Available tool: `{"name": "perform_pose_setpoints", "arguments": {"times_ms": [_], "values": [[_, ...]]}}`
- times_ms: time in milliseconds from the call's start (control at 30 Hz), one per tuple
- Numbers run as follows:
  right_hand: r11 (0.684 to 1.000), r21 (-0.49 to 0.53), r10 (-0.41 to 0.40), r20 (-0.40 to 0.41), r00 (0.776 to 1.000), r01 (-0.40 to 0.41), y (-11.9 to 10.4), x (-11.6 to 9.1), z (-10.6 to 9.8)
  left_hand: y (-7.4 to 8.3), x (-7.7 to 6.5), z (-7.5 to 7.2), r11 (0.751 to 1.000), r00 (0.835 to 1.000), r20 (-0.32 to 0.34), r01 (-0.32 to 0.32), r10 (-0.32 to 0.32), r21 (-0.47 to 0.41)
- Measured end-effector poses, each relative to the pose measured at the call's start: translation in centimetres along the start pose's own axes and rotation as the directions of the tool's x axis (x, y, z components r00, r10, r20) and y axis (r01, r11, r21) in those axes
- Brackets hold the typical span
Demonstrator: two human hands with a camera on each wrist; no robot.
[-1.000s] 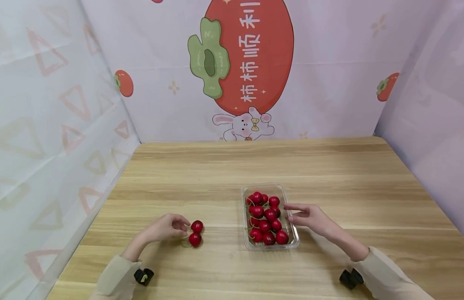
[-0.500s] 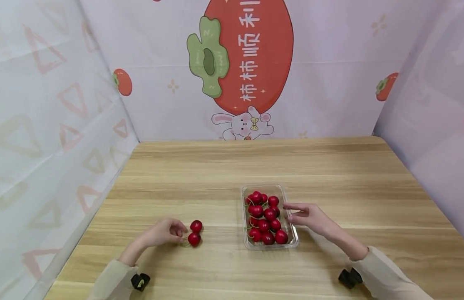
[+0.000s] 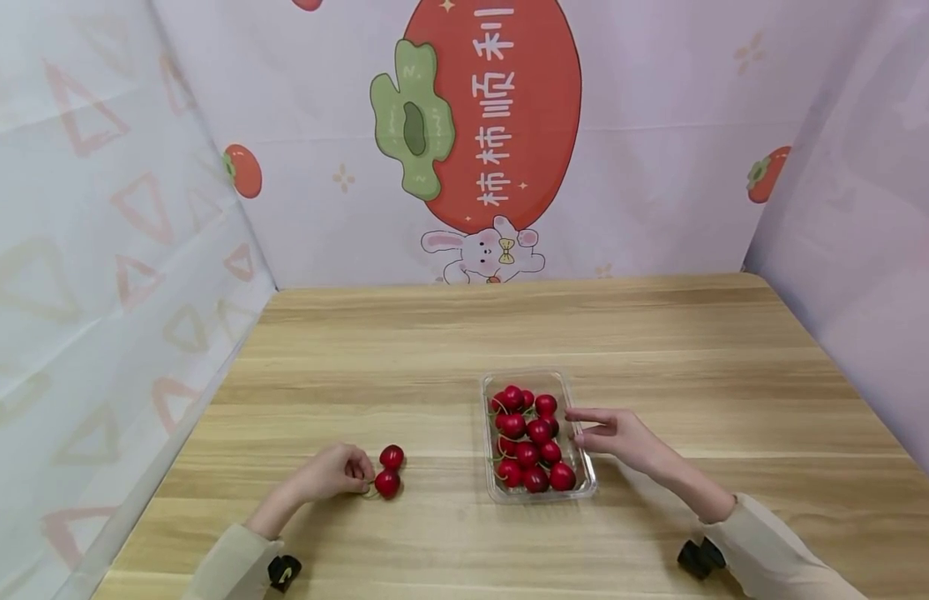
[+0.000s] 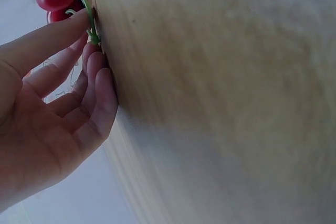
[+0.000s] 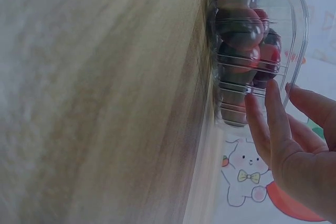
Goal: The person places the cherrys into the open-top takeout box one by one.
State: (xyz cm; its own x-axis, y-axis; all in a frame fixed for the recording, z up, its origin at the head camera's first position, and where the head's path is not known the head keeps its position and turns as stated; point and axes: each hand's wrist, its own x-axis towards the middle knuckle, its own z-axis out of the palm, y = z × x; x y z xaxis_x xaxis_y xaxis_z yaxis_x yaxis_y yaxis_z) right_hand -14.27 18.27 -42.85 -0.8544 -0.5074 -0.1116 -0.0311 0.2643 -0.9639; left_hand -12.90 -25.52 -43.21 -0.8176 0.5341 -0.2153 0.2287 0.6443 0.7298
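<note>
My left hand (image 3: 338,472) is at the left of the table, beside two red cherries (image 3: 387,483) lying close together. In the left wrist view, a green stem (image 4: 84,2) from one cherry runs down between my thumb and fingertips, which pinch its end. The far cherry (image 3: 392,457) sits just beyond my fingers. A clear plastic box (image 3: 501,497) holds several cherries (image 3: 539,431) with stems. My right hand (image 3: 621,436) rests at the box's right side. Its fingers are fairly straight, and in the right wrist view the fingertips (image 5: 272,90) touch the clear wall.
The wooden table (image 3: 434,342) reaches back to a printed cloth (image 3: 659,192) with a large persimmon and a rabbit. More cloth hangs at the left (image 3: 97,250) and right (image 3: 876,208). Dark wrist straps (image 3: 284,572) show under both sleeves.
My left fingers have drawn together onto the cherry stem near the table. The two cherries stay in about the same place. My right hand keeps its position at the box.
</note>
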Motion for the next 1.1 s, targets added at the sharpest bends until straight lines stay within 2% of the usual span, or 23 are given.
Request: {"name": "perform_pose_setpoints", "arguments": {"times_ms": [267, 600, 867, 1100], "values": [[1.0, 0.013, -0.01, 0.004, 1.0, 0.01, -0.1, 0.0, 0.0, 0.2, -0.1, 0.0, 0.999, 1.0, -0.019, -0.018, 0.019, 0.032], [1.0, 0.015, -0.001, -0.001, 1.0, 0.001, -0.1, -0.1, -0.1, 0.3, -0.1, -0.1, 0.999, 1.0, 0.005, -0.018, 0.018, -0.027], [1.0, 0.01, -0.007, 0.002, 1.0, 0.007, -0.1, -0.1, -0.1, 0.6, -0.1, -0.8, 0.998, 0.998, -0.033, -0.053, 0.051, -0.037], [1.0, 0.005, -0.009, 0.001, 1.0, 0.009, -0.1, -0.1, -0.1, 1.5, 0.3, -1.3, 0.995, 0.993, -0.079, -0.093, 0.089, -0.039]]}}
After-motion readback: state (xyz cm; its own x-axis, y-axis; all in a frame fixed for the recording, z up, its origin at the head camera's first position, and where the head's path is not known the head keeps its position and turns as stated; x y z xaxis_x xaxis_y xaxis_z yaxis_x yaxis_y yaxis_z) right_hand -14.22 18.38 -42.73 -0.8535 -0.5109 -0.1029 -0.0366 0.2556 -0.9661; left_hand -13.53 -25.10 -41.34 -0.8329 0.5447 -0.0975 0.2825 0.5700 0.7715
